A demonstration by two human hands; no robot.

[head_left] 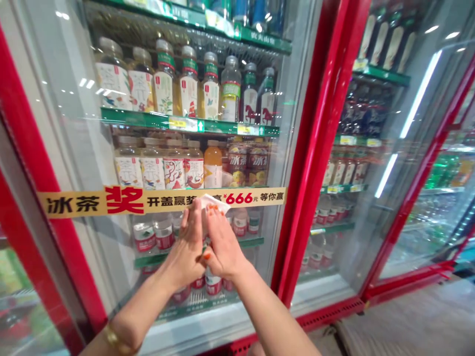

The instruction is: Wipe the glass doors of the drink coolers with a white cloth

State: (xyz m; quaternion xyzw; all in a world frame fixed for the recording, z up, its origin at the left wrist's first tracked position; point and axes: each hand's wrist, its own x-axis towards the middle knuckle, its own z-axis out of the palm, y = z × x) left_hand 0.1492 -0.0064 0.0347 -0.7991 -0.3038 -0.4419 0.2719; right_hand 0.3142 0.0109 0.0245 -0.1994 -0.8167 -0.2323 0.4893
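My right hand point(223, 242) presses a white tissue point(212, 201) against the glass door, fingers over it, orange nails showing. Close beside it, my left hand point(187, 247) reaches up with its fingers stretched out, their tips near the tissue's left edge; whether they touch it is hard to see. Both hands are at a beige strip point(91, 201) with black and red lettering that runs across the glass door point(77, 148). Part of the lettering is covered by the tissue and fingers. A gold-coloured bracelet point(118, 341) circles my left wrist.
Behind the glass, bottled drinks point(189, 81) stand on shelves with green edges point(148, 117). Red frames point(315, 148) border the door. More cooler doors with bottles point(345, 170) continue to the right. Something with a beige, cloth-like surface point(419, 321) lies low at the right.
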